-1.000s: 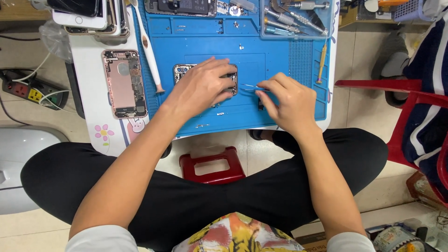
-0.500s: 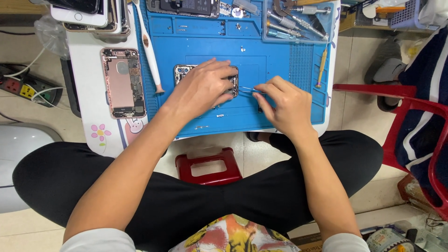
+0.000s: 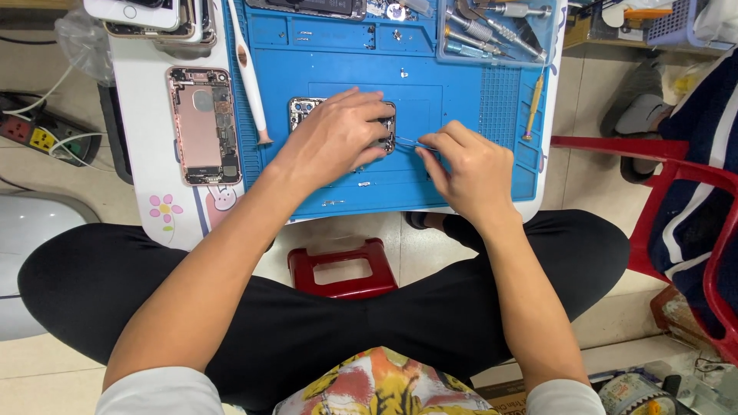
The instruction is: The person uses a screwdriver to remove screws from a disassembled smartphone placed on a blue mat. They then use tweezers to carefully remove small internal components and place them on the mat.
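Observation:
My left hand (image 3: 337, 137) lies flat over an opened phone (image 3: 304, 109) on the blue repair mat (image 3: 461, 100), pressing it down. Only the phone's camera corner and right edge show past my fingers. My right hand (image 3: 467, 167) pinches thin metal tweezers (image 3: 409, 142) whose tips reach the phone's right edge, next to my left fingertips.
A rose-gold phone shell (image 3: 201, 125) lies open on the white table (image 3: 146, 115) left of the mat. A white brush (image 3: 250, 73) rests on the mat's left edge. Screwdrivers (image 3: 492, 31) fill the tray at top right. A red stool (image 3: 344, 269) stands below; a red chair (image 3: 692, 223) at right.
My right hand has slid left and slightly up, bringing the tweezers to the phone's right edge. My left hand stays on the phone.

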